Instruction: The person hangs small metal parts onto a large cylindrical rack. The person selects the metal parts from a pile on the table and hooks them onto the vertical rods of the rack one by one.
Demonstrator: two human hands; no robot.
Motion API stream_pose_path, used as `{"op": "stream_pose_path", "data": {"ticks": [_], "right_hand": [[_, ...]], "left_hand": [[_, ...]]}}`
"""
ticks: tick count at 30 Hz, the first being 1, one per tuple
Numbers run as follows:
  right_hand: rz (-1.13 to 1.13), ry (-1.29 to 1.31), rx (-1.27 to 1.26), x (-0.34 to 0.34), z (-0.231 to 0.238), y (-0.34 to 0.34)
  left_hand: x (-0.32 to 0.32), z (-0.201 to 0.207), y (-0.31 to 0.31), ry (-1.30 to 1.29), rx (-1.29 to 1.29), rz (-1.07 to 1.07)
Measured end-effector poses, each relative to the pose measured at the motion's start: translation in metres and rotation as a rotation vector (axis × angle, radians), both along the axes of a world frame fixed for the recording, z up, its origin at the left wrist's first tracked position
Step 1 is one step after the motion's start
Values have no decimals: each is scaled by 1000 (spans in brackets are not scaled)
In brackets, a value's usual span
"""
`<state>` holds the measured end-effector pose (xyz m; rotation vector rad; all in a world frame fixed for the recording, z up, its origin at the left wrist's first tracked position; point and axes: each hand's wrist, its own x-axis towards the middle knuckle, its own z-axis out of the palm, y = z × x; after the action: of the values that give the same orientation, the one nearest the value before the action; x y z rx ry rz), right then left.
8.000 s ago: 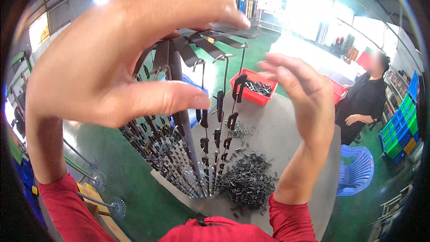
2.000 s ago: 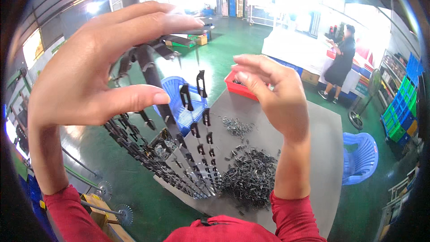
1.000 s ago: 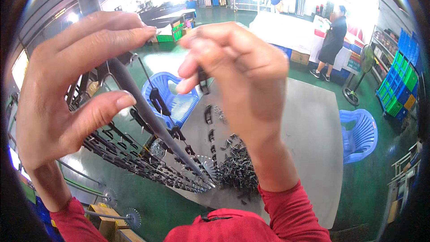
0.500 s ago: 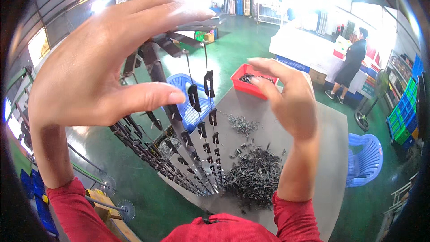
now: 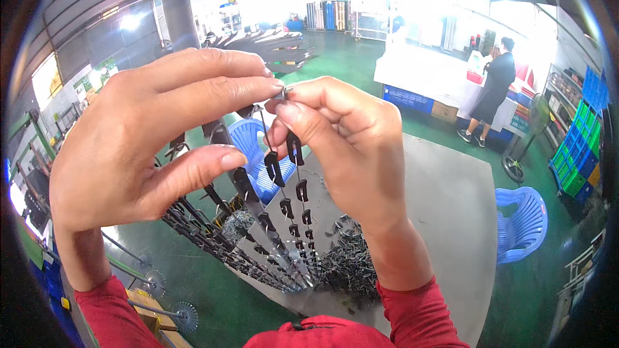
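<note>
Green floor [image 5: 222,309]; 2 blue chairs [image 5: 522,227].

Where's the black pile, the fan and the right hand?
Pile [image 5: 348,263]: head view, on its visible middle.
Fan [image 5: 539,116]: head view, on its round head.
Right hand [image 5: 354,148]: head view, on the middle.

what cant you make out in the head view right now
All in the head view:
Top end of the front strand of black clips: covered by the right hand.
Part of the pile of black clips: behind the right wrist.
Upper ends of strands further left: behind the left hand.
Red sleeves: cut off by the lower edge.
What the co-worker handles: too small.
</note>
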<state>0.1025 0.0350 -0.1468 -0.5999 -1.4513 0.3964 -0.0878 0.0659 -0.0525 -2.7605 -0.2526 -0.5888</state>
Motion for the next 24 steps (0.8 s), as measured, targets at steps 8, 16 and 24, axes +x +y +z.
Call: {"op": "stream_pose_path", "data": {"ticks": [8, 16, 24], "right_hand": [[-74, 95, 34, 3, -3, -4], [-420, -33, -266, 77, -17, -14], [-953, -771, -414, 78, -36, -1]], "left_hand": [[-4, 1, 3, 2, 56, 31], [-9, -1, 6, -30, 204, 203], [-13, 6, 9, 30, 88, 209]]}}
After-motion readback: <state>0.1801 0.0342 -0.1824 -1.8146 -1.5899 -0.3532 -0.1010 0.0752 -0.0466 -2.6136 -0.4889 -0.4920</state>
